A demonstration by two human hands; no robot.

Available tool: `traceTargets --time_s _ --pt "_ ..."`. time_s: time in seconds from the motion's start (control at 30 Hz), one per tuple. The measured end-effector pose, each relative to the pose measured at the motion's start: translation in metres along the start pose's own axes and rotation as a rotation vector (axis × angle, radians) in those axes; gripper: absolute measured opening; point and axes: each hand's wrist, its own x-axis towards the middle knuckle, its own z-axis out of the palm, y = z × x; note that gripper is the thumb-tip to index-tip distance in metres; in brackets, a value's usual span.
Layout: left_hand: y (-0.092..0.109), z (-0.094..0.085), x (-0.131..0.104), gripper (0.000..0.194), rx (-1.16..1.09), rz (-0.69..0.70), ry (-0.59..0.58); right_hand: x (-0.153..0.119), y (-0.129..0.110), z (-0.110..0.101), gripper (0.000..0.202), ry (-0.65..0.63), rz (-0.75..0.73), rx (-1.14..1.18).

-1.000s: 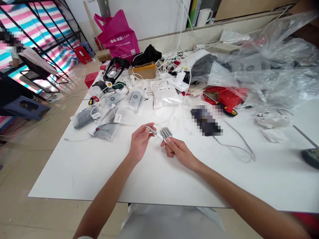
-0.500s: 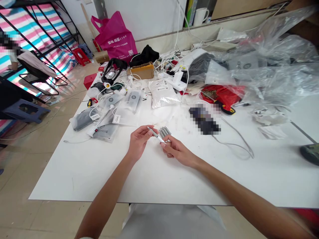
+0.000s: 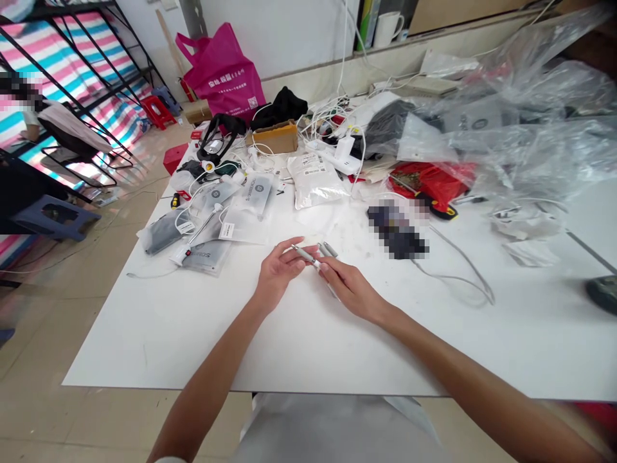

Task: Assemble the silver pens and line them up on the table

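Note:
A slim pen (image 3: 303, 253) with a grey end and a white body slants between my hands. My right hand (image 3: 348, 283) pinches its white lower part. Around its grey end, the fingers of my left hand (image 3: 279, 270) are spread, with the thumb close to the barrel; whether they touch it is hard to tell. More grey pens (image 3: 328, 249) lie on the white table (image 3: 270, 347) just behind my right fingers, partly hidden by them.
Clear packets (image 3: 205, 257) and cables lie to the left. A white package (image 3: 315, 182), a brown box (image 3: 274, 138) and a pink bag (image 3: 226, 77) stand farther back. At the right are a pixelated dark object (image 3: 396, 233), a red bag (image 3: 434, 183) and plastic wrap.
The fingers of my left hand have opened out from their pinch at the pen's grey end. My right hand has shifted slightly right, covering more of the pens on the table.

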Motion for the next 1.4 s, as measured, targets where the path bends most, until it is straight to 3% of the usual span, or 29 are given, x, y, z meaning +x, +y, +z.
traceTargets --time_s 0.07,0.23,0.37,0.5,0.73,1.1,1.4 --pt "0.0 0.0 0.0 0.038 0.036 0.019 0.015 0.0 0.003 0.001 0.034 0.018 -0.017 -0.023" --pt "-0.004 -0.003 0.004 0.02 0.072 0.076 0.181 -0.002 0.012 0.004 0.023 0.065 -0.014 -0.028" --pt "0.0 -0.007 0.007 0.024 -0.011 0.068 0.27 -0.001 0.008 0.002 0.028 0.073 -0.051 -0.1" --pt "0.004 -0.01 0.009 0.031 -0.063 0.027 0.27 0.0 0.004 -0.001 0.035 0.115 -0.013 -0.112" --pt "0.01 -0.021 0.012 0.035 -0.15 0.088 0.4 0.0 0.007 -0.005 0.038 0.204 0.016 -0.094" --pt "0.01 -0.016 0.01 0.037 -0.137 0.064 0.336 0.001 0.011 -0.004 0.037 0.222 0.022 -0.091" --pt "0.01 -0.016 0.011 0.038 -0.14 0.05 0.37 0.001 0.01 -0.004 0.035 0.216 0.013 -0.122"
